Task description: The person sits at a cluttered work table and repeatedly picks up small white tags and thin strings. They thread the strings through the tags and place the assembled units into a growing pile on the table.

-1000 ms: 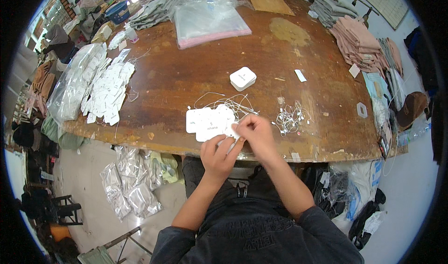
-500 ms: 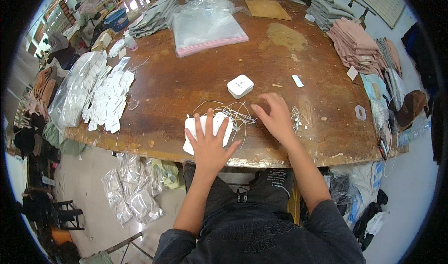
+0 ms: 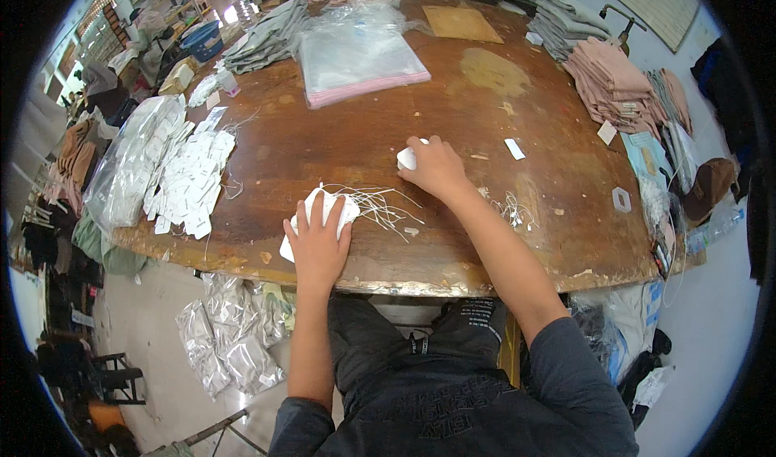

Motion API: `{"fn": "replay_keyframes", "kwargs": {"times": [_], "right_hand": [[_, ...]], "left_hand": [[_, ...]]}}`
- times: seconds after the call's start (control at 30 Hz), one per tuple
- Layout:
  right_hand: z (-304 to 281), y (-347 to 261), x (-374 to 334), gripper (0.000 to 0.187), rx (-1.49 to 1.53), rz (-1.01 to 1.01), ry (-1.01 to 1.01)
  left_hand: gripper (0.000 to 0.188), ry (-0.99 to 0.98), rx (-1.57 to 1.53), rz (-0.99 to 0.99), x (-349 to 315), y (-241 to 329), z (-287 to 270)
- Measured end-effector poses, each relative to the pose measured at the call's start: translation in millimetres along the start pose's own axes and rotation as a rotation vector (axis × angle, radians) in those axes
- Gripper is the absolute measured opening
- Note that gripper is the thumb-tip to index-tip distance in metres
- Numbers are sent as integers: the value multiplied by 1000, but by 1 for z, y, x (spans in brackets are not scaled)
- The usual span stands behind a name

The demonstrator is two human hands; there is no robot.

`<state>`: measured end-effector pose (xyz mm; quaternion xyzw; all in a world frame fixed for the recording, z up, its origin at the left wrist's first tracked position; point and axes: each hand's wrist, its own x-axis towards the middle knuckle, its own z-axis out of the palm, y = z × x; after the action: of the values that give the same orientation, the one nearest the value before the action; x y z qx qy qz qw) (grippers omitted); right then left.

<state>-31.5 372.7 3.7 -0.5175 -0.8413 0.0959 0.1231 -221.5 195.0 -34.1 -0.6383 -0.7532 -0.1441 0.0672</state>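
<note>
My left hand (image 3: 318, 251) lies flat with its fingers spread on a stack of white tags (image 3: 287, 245) near the table's front edge. White strings (image 3: 378, 206) fan out from that stack to the right, their ends loose on the wood. Farther forward and to the right, my right hand (image 3: 439, 170) closes over a small stack of white, rounded-corner tags (image 3: 406, 160). My fingers wrap its far side and hide most of it. A small tangle of white string (image 3: 514, 211) sits below my right forearm's outer side.
A large pile of white tags (image 3: 194, 170) lies at the left beside a clear plastic bag (image 3: 121, 174). Clear bags with a pink edge (image 3: 364, 65) lie at the back. Folded pink clothes (image 3: 610, 81) and grey clothes (image 3: 566, 21) stand at right. A small white card (image 3: 514, 148) lies nearby.
My left hand has slid left with the stringed tags under it, and their strings have straightened out. My right hand has moved forward and left and taken hold of the small tag stack.
</note>
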Motion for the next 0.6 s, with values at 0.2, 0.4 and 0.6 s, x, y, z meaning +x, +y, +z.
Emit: {"fn": "replay_keyframes", "kwargs": {"times": [0.2,0.4,0.6], "right_hand": [[-3,1,-2,46,23,24,30],[-8,13,-2,49,93,-23,97],[-26,2,-45,56,281,-430,213]], "left_hand": [[62,113,12,-10,-4,11,-11],[59,170,-91,28,-6,17,-21],[65,65,-1209,-115,-11,23,-21]]}}
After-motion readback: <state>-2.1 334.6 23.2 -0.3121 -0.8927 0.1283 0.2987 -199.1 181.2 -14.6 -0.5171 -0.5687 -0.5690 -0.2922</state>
